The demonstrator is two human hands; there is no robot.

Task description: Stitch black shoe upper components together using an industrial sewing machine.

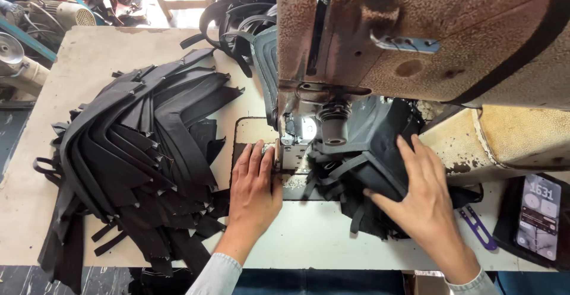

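Head view, looking down on the sewing table [332,235]. I see the left hand [255,191] lying palm-down on the worktop just left of the needle area, fingers straight and pressed close together, fingertips [256,150] touching the metal plate [252,131] set into the worktop beside the presser foot [286,137]; it pinches nothing that I can make out. The right hand [423,197] rests flat on the black fabric workpiece [362,170], fingers spread, thumb out to the left along the lower fold, pressing down rather than gripping. That workpiece sits bunched under and just right of the sewing machine head [415,33], near the middle of the worktop towards its front edge, with loose black straps [356,218] trailing from it towards the front edge. The machine head is worn, its paint speckled with rust. On the left half of the worktop lies a large stack of black angled strips [136,152], fanned and overlapping, some hanging over the front-left edge. More black pieces [237,24] are heaped at the far edge behind the machine. Purple thread snips [478,226] lie just right of the right wrist. A smartphone [537,215], screen lit, lies at the front-right corner. Light denim cuffs show at both wrists.
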